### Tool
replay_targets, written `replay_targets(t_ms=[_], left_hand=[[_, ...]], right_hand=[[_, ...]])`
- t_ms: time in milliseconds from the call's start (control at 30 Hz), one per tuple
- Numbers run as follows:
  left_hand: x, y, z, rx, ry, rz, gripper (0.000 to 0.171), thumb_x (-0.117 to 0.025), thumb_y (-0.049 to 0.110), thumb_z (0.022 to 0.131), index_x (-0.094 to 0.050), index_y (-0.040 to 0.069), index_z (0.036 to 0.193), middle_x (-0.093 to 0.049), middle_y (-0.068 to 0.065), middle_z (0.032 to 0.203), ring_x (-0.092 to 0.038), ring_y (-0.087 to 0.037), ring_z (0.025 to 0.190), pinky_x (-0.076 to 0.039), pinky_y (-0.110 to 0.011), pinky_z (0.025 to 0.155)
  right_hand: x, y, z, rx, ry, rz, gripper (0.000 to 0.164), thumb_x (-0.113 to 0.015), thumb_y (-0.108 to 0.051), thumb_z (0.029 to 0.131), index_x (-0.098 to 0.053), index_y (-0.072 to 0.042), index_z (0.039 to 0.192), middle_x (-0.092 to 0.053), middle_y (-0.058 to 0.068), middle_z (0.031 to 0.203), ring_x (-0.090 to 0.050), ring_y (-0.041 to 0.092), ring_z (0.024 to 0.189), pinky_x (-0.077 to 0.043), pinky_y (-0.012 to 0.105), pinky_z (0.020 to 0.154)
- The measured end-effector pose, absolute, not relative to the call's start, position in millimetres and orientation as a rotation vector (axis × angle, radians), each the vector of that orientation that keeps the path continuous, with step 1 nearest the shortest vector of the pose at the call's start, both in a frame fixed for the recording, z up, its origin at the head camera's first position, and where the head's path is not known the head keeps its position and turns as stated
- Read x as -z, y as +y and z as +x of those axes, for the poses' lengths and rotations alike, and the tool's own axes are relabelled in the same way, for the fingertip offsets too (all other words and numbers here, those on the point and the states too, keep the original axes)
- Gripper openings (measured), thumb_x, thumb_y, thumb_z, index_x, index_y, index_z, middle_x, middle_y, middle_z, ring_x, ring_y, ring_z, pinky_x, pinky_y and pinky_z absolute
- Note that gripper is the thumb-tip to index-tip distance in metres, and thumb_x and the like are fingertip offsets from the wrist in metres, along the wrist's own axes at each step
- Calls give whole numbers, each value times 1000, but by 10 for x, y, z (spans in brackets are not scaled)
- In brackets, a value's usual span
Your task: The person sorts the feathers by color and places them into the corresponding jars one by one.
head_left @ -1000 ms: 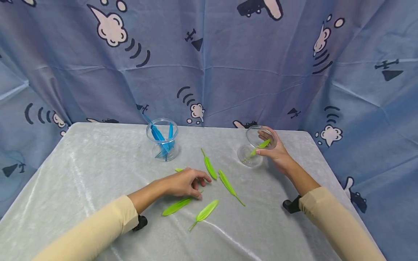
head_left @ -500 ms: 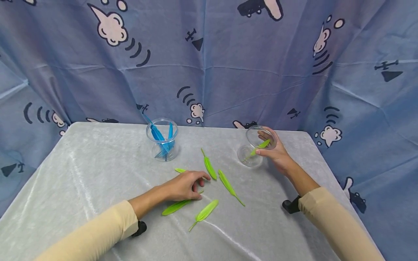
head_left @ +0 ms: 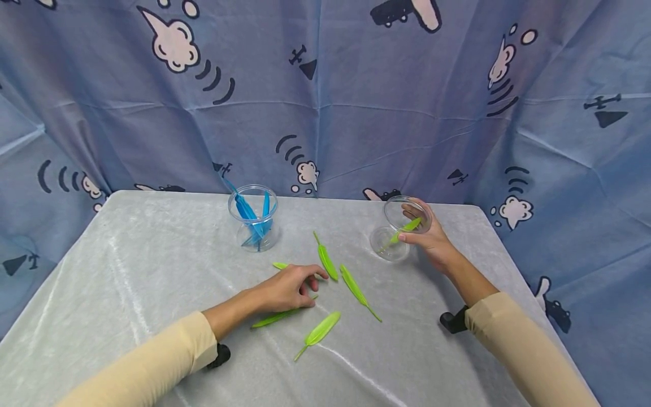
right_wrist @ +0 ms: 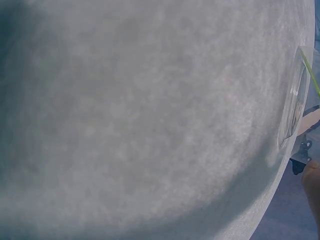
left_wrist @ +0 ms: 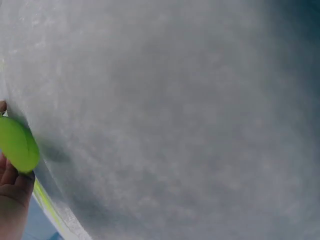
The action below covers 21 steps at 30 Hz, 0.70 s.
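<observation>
In the head view my left hand (head_left: 291, 288) is low over the middle of the table, pinching a green feather (head_left: 277, 319) between thumb and fingers. The left wrist view shows this feather (left_wrist: 19, 145) just off the cloth, its shadow beside it. My right hand (head_left: 432, 234) grips a clear plastic cup (head_left: 381, 244) from its right side. Inside that cup leans another green feather (head_left: 411, 224). Loose green feathers lie near my left hand: one (head_left: 326, 259) beyond its fingertips, one (head_left: 356, 287) to the right, one (head_left: 321, 330) nearer, and one (head_left: 279, 265) partly hidden behind the hand.
A second clear cup (head_left: 272, 236) stands at the back left, with several blue feathers (head_left: 246, 210) inside. Grey-white cloth (head_left: 168, 254) covers the table. Behind it hangs a blue patterned curtain (head_left: 356, 141).
The green feather under my left hand has turned and its near end has shifted slightly up; it now looks narrower. My right hand and its cup stay where they were.
</observation>
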<state>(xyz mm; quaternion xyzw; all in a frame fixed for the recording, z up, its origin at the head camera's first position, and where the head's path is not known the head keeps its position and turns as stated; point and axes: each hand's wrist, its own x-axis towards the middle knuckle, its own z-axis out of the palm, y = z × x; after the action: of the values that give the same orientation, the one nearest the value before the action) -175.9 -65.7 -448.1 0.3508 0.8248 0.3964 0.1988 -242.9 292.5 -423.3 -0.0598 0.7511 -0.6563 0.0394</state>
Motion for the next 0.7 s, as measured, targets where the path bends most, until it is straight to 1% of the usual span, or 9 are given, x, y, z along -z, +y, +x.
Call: replay_targets(t_ms=[200, 433, 700], left_hand=[[4460, -632, -1802, -1159, 2273, 913, 48, -76, 0, 85, -58, 4, 129, -64, 0, 91, -62, -9, 74, -52, -25, 72], [4397, -560, -1873, -1183, 2249, 910, 47, -74, -1, 86, -57, 1, 130, -64, 3, 77, -61, -7, 69, -53, -23, 70], [4250, -417, -1963, -1289, 2231, 914, 48, -74, -5, 84, -57, -3, 129, -67, 0, 79, -63, -9, 69, -54, -24, 68]], right_hand=[[4238, 2937, -2437, 2017, 2298, -190, 91, -69, 14, 82, -25, -21, 153, -24, 19, 160, -19, 32, 148, -10, 51, 120], [4236, 2943, -2447, 2013, 2295, -168, 91, -69, 14, 82, -25, -22, 153, -24, 18, 160, -19, 32, 148, -10, 51, 121], [4236, 2937, -2443, 2006, 2296, -157, 91, -68, 14, 83, -24, -22, 153, -24, 17, 161, -19, 31, 148, -10, 50, 121]])
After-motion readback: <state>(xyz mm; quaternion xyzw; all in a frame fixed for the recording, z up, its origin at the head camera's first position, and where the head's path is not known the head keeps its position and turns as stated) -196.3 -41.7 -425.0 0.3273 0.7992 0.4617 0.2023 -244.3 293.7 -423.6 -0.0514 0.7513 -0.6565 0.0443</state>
